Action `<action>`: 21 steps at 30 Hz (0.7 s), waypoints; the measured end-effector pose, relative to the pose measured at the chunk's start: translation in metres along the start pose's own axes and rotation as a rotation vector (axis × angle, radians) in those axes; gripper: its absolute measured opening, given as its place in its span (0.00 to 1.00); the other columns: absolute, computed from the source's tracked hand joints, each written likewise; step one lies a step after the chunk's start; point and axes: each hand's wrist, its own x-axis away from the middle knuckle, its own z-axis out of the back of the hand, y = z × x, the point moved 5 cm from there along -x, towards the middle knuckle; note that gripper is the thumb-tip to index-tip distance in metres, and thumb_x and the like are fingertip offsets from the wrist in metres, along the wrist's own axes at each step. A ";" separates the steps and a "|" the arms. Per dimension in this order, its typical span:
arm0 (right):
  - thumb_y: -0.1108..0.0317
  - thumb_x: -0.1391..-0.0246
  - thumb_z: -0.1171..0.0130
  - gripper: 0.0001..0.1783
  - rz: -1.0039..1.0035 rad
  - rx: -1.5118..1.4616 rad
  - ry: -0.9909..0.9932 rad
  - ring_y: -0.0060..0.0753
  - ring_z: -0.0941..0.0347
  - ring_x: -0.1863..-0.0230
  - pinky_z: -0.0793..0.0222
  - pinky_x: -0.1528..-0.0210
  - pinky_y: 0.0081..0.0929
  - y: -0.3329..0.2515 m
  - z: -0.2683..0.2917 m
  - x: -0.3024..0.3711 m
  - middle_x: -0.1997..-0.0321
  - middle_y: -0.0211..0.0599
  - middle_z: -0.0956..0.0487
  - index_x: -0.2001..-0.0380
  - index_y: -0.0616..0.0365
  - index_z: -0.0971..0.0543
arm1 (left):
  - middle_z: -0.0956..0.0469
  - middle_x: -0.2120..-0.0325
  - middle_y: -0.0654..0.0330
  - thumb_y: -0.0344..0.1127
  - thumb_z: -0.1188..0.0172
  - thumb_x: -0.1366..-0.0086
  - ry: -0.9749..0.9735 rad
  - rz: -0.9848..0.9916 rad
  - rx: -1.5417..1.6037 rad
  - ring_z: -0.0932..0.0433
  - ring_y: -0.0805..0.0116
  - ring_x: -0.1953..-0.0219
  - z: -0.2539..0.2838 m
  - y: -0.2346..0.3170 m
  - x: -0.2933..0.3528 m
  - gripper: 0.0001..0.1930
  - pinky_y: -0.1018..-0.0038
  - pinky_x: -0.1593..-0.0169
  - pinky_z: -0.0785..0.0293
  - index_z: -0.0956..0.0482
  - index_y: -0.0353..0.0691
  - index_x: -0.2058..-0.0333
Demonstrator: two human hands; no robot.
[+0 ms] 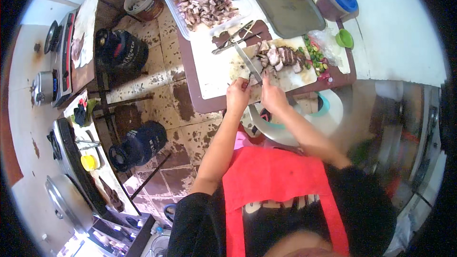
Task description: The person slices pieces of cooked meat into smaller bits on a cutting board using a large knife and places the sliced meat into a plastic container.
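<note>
Both hands at board's near edge: left hand point(237, 96) grips knife point(248, 63), blade running toward 11 o'clock; right hand point(272, 96) fingers curled on meat point(281, 58) at 1 o'clock.

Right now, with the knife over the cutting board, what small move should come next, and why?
Probably draw the knife down through the piece under the right hand. The left hand grips the handle with the blade angled over the cutting board, the right fingers pin a piece at its near edge, and the sliced meat lies just beyond.
</note>
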 end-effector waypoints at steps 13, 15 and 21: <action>0.72 0.51 0.58 0.19 -0.018 -0.023 0.027 0.60 0.28 0.77 0.33 0.72 0.52 -0.029 0.028 0.009 0.81 0.58 0.26 0.55 0.69 0.42 | 0.26 0.79 0.48 0.28 0.41 0.53 0.041 -0.046 -0.098 0.25 0.52 0.75 -0.003 -0.003 -0.003 0.06 0.64 0.67 0.29 0.24 0.34 0.74; 0.72 0.51 0.58 0.19 -0.012 -0.065 0.068 0.60 0.28 0.77 0.33 0.72 0.52 -0.027 0.022 0.013 0.81 0.58 0.26 0.55 0.69 0.42 | 0.25 0.79 0.48 0.28 0.41 0.53 0.068 -0.030 -0.089 0.25 0.52 0.75 -0.006 -0.008 -0.005 0.05 0.64 0.68 0.29 0.23 0.34 0.75; 0.72 0.51 0.57 0.19 -0.090 0.009 0.037 0.60 0.28 0.76 0.34 0.73 0.51 -0.023 0.017 -0.001 0.81 0.58 0.26 0.56 0.69 0.42 | 0.23 0.78 0.49 0.29 0.42 0.51 0.001 0.068 -0.040 0.23 0.53 0.74 -0.002 -0.002 -0.009 0.05 0.66 0.67 0.28 0.22 0.35 0.74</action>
